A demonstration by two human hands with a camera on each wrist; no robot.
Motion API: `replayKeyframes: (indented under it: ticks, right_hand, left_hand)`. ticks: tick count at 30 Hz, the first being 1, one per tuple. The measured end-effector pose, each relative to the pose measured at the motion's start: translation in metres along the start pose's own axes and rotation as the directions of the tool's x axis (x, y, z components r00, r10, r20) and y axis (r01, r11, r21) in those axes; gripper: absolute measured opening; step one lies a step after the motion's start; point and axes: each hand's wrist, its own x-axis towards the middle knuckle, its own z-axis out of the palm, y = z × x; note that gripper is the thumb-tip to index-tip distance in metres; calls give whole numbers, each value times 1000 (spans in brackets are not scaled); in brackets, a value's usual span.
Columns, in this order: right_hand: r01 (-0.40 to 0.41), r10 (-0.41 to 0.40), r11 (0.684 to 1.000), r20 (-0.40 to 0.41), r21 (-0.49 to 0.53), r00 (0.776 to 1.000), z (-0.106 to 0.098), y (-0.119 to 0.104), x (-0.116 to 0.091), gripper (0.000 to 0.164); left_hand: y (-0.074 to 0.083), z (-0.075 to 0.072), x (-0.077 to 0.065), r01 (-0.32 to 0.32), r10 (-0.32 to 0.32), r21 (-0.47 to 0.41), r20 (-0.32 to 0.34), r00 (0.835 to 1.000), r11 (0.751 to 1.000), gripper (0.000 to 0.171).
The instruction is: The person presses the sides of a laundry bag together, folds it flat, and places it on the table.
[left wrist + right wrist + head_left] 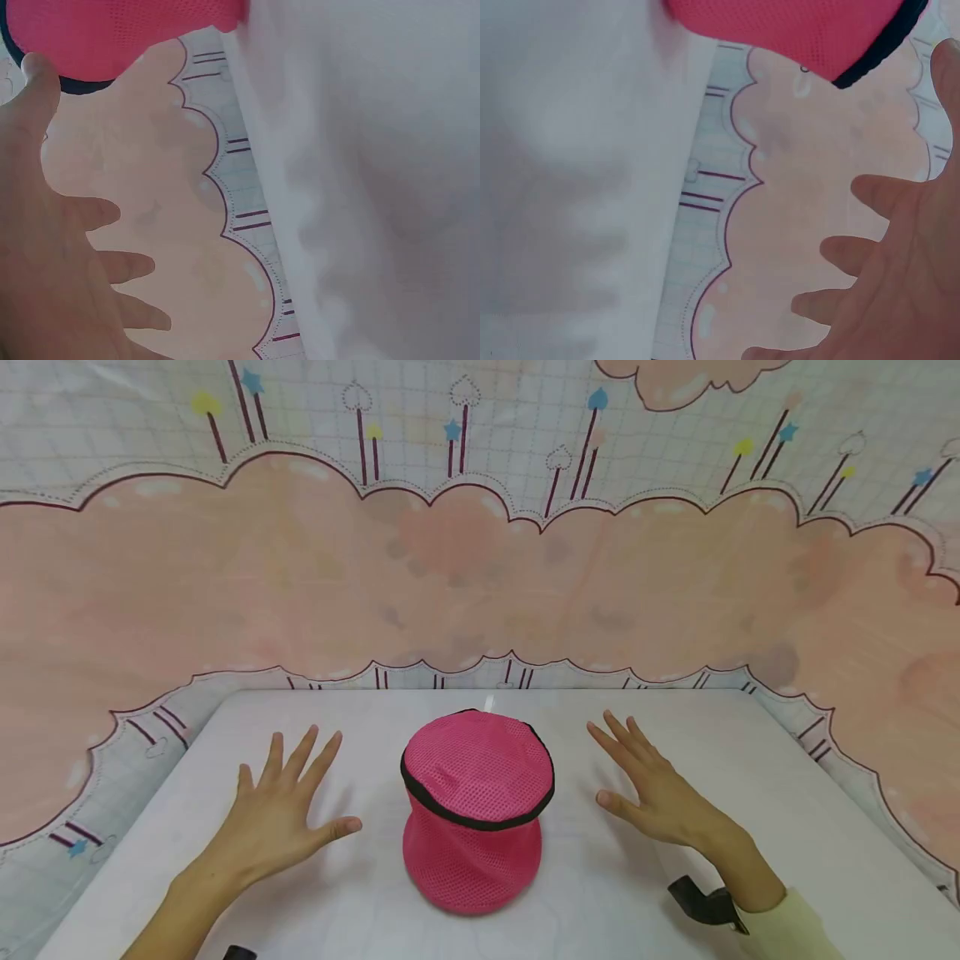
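Observation:
A pink mesh laundry bag (474, 860) with black trim round its top stands upright on the white table, its middle pinched in and twisted. To its left, my left hand (273, 822) hovers with fingers spread and thumb pointing at the bag, not touching it. On the other side my right hand (663, 793) is held in the air, fingers straight, also apart from the bag. Part of the pink mesh (97, 37) shows at the top of the left wrist view, and the same mesh (795, 30) appears at the top of the right wrist view.
The white table (637, 910) reaches back to a wall cloth (480, 585) printed with peach clouds and small candles. A black strap (705, 902) is on the right wrist, beside a pale sleeve (787, 931).

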Motion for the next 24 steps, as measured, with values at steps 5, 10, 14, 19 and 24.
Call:
replayKeyframes:
  ticks: [5, 10, 14, 19, 24]
  right_hand:
    - [8, -9, 995, 11, 98, 1000, 3, -6, 4, 77]
    - [28, -34, 975, 20, 222, 999, 6, -15, 11, 72]
    - [64, -65, 960, -6, 272, 998, 9, -22, 15, 70]
    - [44, -51, 925, 9, 378, 999, 10, -30, 17, 69]
    - [-21, -19, 864, 75, 504, 997, 11, -39, 21, 69]
  left_hand:
    - [7, -4, 2, -11, 1, -134, -74, 997, 991, 99]
    - [20, -9, 7, -39, 0, -278, -140, 990, 960, 92]
    - [32, -13, 9, -15, -22, -398, -88, 996, 917, 85]
    - [44, -14, 10, -3, -35, -559, -57, 998, 829, 76]
    - [56, -7, 15, 8, -29, -641, -22, 999, 767, 76]
